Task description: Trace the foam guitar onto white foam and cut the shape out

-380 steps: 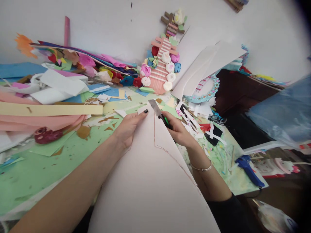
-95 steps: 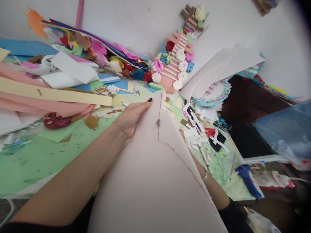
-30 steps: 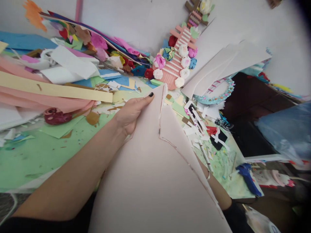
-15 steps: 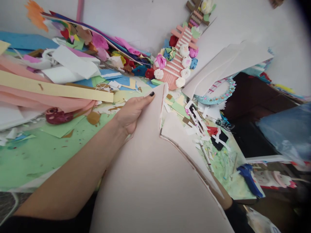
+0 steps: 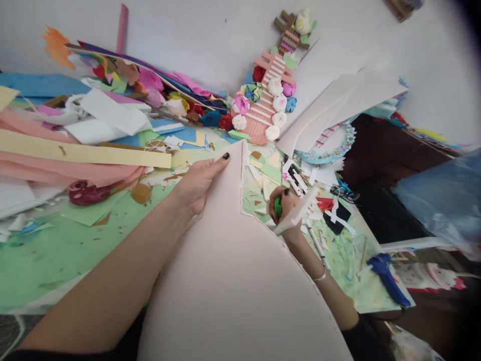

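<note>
A large pale pink foam sheet (image 5: 233, 281) rises from the bottom of the view to a point near the middle. My left hand (image 5: 199, 183) lies along its left edge near the tip, thumb on top, gripping the sheet. My right hand (image 5: 285, 208) is to the right of the cut edge, closed round a green-handled cutter (image 5: 278, 206). The same hand also carries a narrow cut-off strip of the pink foam (image 5: 296, 215), seen edge-on and slanting up to the right.
The green table (image 5: 56, 250) is littered with paper scraps. Coloured foam sheets (image 5: 75, 150) pile at the left. A paper guitar with flowers (image 5: 263, 105) leans on the wall. White sheets (image 5: 338, 100) lie to the right, a blue glue gun (image 5: 387, 273) near the right edge.
The cut-off right piece of the pink sheet has come away from the main sheet. My right hand has come out from behind the sheet, holding the cutter and the strip.
</note>
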### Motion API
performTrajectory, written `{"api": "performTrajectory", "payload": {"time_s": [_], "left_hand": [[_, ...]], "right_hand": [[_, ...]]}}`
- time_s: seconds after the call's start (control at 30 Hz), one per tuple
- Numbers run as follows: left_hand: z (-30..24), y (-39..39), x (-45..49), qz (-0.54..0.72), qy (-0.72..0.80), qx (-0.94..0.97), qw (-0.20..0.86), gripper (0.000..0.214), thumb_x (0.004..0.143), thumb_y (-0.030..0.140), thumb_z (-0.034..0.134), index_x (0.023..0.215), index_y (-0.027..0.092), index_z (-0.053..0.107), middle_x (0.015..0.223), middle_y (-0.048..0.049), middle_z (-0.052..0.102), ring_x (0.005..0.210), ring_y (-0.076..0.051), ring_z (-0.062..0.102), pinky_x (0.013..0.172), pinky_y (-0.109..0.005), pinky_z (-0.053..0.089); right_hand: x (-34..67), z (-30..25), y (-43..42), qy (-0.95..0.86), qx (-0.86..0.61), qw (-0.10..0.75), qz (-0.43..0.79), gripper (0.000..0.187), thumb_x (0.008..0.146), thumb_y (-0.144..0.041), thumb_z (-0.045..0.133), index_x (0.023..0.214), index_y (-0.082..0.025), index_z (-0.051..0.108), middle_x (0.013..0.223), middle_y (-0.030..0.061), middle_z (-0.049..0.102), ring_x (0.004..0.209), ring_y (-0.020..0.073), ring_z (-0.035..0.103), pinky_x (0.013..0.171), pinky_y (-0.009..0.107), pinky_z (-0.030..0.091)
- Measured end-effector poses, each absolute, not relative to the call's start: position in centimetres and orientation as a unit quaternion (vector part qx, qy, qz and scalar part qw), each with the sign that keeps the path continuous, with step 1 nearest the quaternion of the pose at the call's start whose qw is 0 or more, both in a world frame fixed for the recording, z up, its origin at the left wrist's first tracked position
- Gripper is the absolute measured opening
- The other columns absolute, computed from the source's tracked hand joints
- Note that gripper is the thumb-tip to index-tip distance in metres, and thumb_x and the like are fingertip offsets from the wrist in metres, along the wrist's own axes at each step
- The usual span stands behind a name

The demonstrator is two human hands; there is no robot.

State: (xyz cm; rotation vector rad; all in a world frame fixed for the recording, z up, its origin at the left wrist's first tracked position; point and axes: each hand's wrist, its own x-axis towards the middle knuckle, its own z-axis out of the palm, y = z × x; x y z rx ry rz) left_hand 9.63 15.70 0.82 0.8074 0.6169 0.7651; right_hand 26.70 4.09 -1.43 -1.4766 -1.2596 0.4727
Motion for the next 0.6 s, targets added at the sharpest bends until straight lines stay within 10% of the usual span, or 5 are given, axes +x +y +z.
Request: {"api": "performTrajectory", "payload": {"time_s": [0.37, 0.6], "left_hand": [[0.6, 15.8, 9.9, 0.353, 0.297, 0.336, 0.822, 0.024, 0.073, 0.029, 0.070, 0.091, 0.014, 0.068, 0.074, -0.0049, 0.071, 0.062, -0.015, 0.065, 0.058, -0.024, 0.055], [0.2, 16.0, 10.3, 0.358, 0.317, 0.321, 0.818, 0.023, 0.066, 0.022, 0.073, 0.086, 0.012, 0.068, 0.068, -0.0027, 0.069, 0.057, -0.014, 0.064, 0.051, -0.021, 0.050]], "right_hand": [[26.7, -0.7, 4.5, -0.512, -0.651, 0.528, 0.188, 0.030, 0.079, -0.050, 0.063, 0.085, -0.022, 0.054, 0.064, -0.0045, 0.051, 0.053, 0.0095, 0.048, 0.050, 0.023, 0.038], [25.4, -0.6, 4.2, -0.603, -0.623, 0.476, 0.144, 0.025, 0.094, -0.035, 0.039, 0.112, -0.021, 0.050, 0.078, 0.0003, 0.058, 0.069, 0.0131, 0.057, 0.065, 0.026, 0.044]]}}
